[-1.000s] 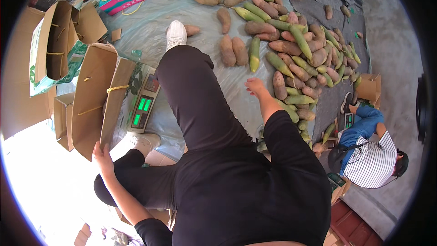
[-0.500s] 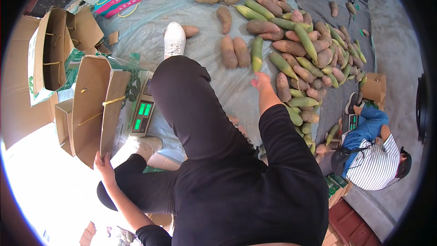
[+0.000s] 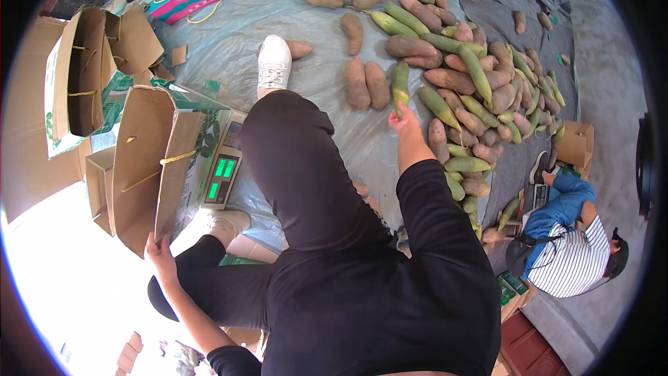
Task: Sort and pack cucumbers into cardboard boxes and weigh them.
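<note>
The outstretched right grip (image 3: 403, 122) pinches a green radish (image 3: 400, 82); the left grip (image 3: 160, 256) clasps a carton (image 3: 175, 184).

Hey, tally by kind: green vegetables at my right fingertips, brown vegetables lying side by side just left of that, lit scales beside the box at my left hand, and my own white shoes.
Green vegetable at the right hand: 1
Brown vegetables: 2
Scale by the box at the left hand: 1
White shoes: 2
Total: 6
</note>
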A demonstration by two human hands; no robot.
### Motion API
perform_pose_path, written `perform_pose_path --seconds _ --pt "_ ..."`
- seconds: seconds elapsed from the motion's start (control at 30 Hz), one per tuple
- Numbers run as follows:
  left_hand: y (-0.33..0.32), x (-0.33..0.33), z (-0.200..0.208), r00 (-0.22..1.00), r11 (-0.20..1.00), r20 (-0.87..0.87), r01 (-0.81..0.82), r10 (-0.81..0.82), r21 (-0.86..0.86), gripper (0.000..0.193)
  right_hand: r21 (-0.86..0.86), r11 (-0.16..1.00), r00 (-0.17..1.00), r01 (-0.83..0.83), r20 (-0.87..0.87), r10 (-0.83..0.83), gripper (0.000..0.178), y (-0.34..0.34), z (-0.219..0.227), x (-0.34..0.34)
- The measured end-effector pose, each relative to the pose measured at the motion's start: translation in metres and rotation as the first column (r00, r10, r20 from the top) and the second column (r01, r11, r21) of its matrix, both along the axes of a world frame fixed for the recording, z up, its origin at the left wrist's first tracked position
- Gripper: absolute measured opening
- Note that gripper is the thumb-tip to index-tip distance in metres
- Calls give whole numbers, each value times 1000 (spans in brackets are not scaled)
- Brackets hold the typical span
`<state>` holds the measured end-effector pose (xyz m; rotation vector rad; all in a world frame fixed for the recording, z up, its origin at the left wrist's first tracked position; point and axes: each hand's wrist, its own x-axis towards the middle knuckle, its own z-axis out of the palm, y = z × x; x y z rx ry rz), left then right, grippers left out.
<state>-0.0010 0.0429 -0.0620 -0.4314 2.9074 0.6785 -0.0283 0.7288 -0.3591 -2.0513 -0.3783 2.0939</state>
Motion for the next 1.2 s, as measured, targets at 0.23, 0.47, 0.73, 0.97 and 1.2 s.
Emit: perform_pose_path --seconds 0.23,0.47,0.73,0.97,1.2 --pt "25 -6 19 996 996 55 -59 63 -69 22 186 958 975 -218 90 204 36 2 24 -8" --pt "18 4 13 993 990 -112 27 -42 -139 22 407 830 920 -382 253 300 31 25 75 -27" --pt "40 -8 36 998 992 -51 24 -30 -125 15 711 347 708 -612 297 640 27 3 169 -76" --pt "42 -8 41 997 989 -51 51 -59 -141 12 894 -66 323 -443 228 919 26 -105 307 -148" --pt "33 -2 30 992 988 -95 71 -85 -138 14 967 -242 -129 -80 231 964 30 -235 425 -191"
